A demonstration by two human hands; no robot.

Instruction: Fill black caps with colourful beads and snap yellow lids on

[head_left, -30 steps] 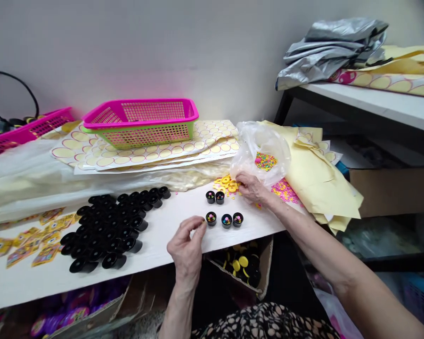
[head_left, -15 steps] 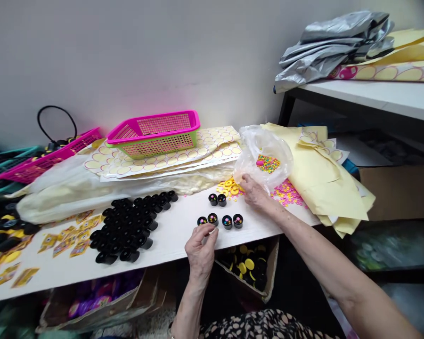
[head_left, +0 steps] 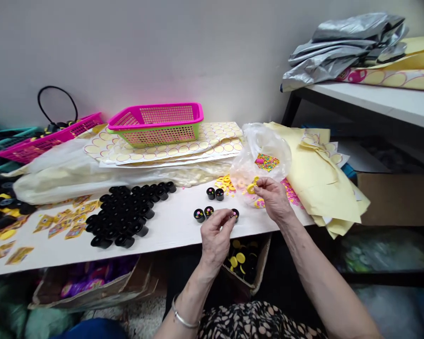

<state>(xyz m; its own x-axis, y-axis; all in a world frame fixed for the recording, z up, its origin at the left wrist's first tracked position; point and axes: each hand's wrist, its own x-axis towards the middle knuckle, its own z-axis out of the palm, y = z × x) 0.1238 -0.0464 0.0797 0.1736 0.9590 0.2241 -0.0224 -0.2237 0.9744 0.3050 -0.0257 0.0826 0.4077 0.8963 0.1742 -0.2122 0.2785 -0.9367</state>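
My left hand [head_left: 216, 234] is pinched over a row of small black cups with coloured beads inside [head_left: 204, 213], its fingertips covering one of them. My right hand [head_left: 273, 196] is lifted above the table, fingers closed on a yellow ring [head_left: 251, 187]. A little pile of yellow rings [head_left: 224, 181] lies just left of it, beside two more black cups [head_left: 215, 193]. Behind my right hand sits a clear plastic bag holding coloured beads [head_left: 266, 161]. Pink and yellow beads [head_left: 292, 193] are scattered on the white table [head_left: 173, 226].
A cluster of empty black cups [head_left: 127, 212] lies at the table's middle left, with yellow stickers [head_left: 67, 223] beside it. A pink and green basket [head_left: 159, 122] sits on sticker sheets [head_left: 183, 148]. An open box of black and yellow parts [head_left: 243, 261] stands below the edge.
My right hand has lifted a yellow ring off the pile. My left hand has moved right along the row of bead-filled cups and covers one. The view has shifted left.
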